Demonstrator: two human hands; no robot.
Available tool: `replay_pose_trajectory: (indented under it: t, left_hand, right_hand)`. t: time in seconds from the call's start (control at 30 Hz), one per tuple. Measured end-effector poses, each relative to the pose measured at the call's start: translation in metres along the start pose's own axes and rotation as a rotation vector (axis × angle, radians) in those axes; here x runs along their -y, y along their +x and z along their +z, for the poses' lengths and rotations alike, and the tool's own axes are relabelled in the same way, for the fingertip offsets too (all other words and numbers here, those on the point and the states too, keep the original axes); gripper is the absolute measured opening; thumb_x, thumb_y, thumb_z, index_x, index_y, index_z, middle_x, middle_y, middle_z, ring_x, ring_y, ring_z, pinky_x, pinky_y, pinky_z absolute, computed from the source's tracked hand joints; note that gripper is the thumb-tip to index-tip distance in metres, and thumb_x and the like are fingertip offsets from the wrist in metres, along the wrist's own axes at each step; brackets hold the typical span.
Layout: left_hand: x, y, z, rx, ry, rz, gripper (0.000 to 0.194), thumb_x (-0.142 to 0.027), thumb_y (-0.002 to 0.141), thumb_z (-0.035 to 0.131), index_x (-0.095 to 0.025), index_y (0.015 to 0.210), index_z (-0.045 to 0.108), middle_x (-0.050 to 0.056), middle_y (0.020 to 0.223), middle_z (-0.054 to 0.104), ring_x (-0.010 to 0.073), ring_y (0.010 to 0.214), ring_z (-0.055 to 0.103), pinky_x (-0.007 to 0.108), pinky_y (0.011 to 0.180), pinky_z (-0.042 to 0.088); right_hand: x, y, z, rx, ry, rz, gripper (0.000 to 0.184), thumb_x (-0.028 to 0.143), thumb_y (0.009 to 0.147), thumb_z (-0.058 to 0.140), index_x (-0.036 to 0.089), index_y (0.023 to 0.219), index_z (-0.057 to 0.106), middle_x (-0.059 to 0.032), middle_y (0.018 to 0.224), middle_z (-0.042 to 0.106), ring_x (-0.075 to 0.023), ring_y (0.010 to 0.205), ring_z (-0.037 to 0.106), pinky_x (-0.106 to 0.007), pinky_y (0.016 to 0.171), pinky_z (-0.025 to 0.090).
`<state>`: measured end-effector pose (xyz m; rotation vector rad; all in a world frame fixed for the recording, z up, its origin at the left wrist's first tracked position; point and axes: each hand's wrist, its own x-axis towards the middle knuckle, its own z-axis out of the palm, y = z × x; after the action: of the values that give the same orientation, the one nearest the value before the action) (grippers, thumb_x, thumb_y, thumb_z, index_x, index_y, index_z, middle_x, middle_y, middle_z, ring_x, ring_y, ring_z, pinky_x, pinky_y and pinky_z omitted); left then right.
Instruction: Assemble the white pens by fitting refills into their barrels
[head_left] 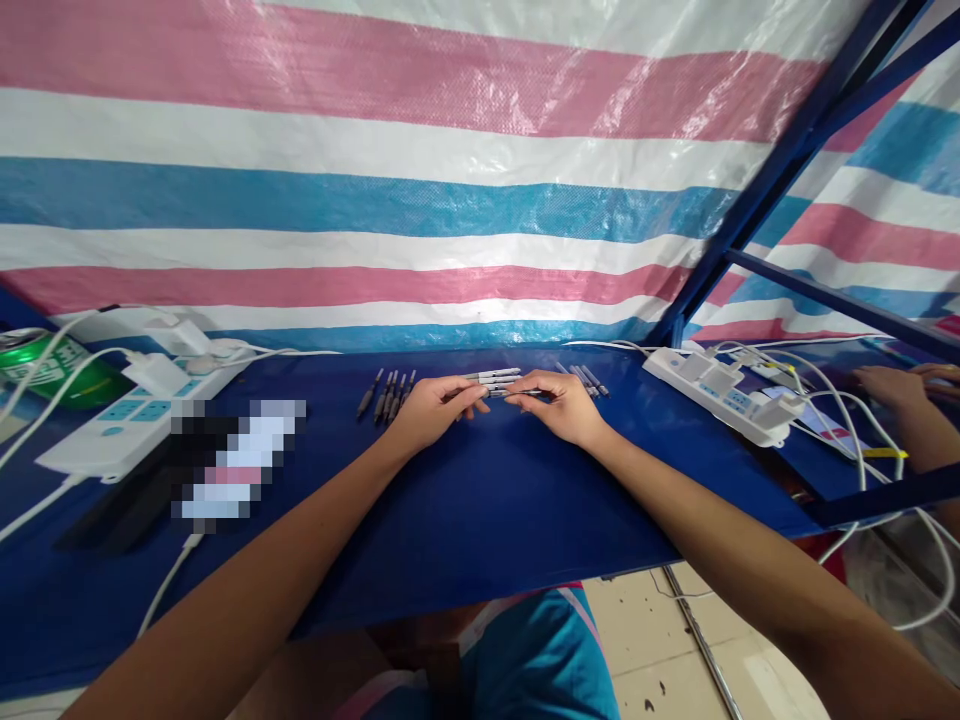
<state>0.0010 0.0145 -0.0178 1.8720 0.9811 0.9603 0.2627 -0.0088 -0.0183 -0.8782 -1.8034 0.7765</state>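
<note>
My left hand [431, 410] and my right hand [562, 402] are close together over the blue tabletop, both with fingers pinched. Between the fingertips they hold a slim pen [498, 393], largely covered by the fingers. Just behind it lie several white pens [499, 378] with dark parts, side by side. Several dark pen barrels [389, 396] rest to the left of my left hand, pointing away from me. Beyond my right hand is a row of several thin pale pen pieces [589, 380], partly hidden by that hand.
On the left are a power strip [135, 420] with chargers, a green can [64, 368] and a blurred-out phone [244, 450] on a cable. Another power strip [716, 395] with tangled cables sits at right, beside a blue metal frame [750, 215]. Another person's hand [892, 388] shows beyond it.
</note>
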Motion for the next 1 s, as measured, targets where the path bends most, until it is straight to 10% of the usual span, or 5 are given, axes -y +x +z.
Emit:
replay_pose_trajectory:
  t: [0.27, 0.4, 0.53, 0.8, 1.0]
  left_hand:
    - [0.01, 0.0, 0.007, -0.083, -0.037, 0.094, 0.039, -0.051, 0.087, 0.085, -0.024, 0.114, 0.083, 0.008, 0.115, 0.083, 0.0272, 0.104, 0.079, 0.04, 0.097, 0.064]
    - [0.003, -0.001, 0.006, -0.068, -0.066, 0.077, 0.058, -0.054, 0.091, 0.081, -0.024, 0.139, 0.072, 0.009, 0.125, 0.08, 0.0263, 0.108, 0.078, 0.038, 0.096, 0.064]
    - [0.001, -0.002, 0.003, -0.027, 0.007, 0.013, 0.047, -0.059, 0.104, 0.059, -0.022, 0.121, 0.082, 0.007, 0.104, 0.084, 0.0205, 0.083, 0.077, 0.032, 0.079, 0.064]
    - [0.01, -0.001, 0.007, -0.08, -0.068, 0.085, 0.047, -0.053, 0.084, 0.087, -0.023, 0.12, 0.081, 0.009, 0.119, 0.082, 0.0287, 0.108, 0.078, 0.043, 0.101, 0.063]
    - [0.003, -0.001, 0.004, -0.004, -0.011, 0.029, 0.044, -0.058, 0.102, 0.064, -0.023, 0.122, 0.081, 0.006, 0.107, 0.084, 0.0222, 0.087, 0.078, 0.035, 0.085, 0.064]
  right_hand:
    - [0.003, 0.003, 0.006, 0.058, 0.256, 0.246, 0.047, 0.065, 0.091, 0.077, 0.018, 0.086, 0.074, -0.0052, 0.075, 0.077, -0.0143, 0.053, 0.066, -0.028, 0.049, 0.055]
    - [0.003, 0.005, 0.007, 0.029, 0.278, 0.223, 0.048, 0.066, 0.09, 0.078, 0.018, 0.09, 0.076, -0.0053, 0.078, 0.078, -0.0147, 0.056, 0.067, -0.029, 0.053, 0.058]
    - [0.004, 0.005, 0.007, -0.018, 0.27, 0.196, 0.046, 0.063, 0.087, 0.082, 0.02, 0.102, 0.079, -0.0053, 0.085, 0.08, -0.0155, 0.062, 0.07, -0.031, 0.06, 0.062]
    - [0.005, 0.004, 0.006, 0.027, 0.283, 0.243, 0.048, 0.067, 0.09, 0.078, 0.019, 0.086, 0.073, -0.005, 0.075, 0.078, -0.0169, 0.058, 0.071, -0.031, 0.054, 0.06]
    - [0.002, 0.005, 0.007, -0.019, 0.266, 0.208, 0.048, 0.066, 0.086, 0.081, 0.02, 0.099, 0.076, -0.0048, 0.083, 0.08, -0.017, 0.063, 0.072, -0.033, 0.063, 0.063]
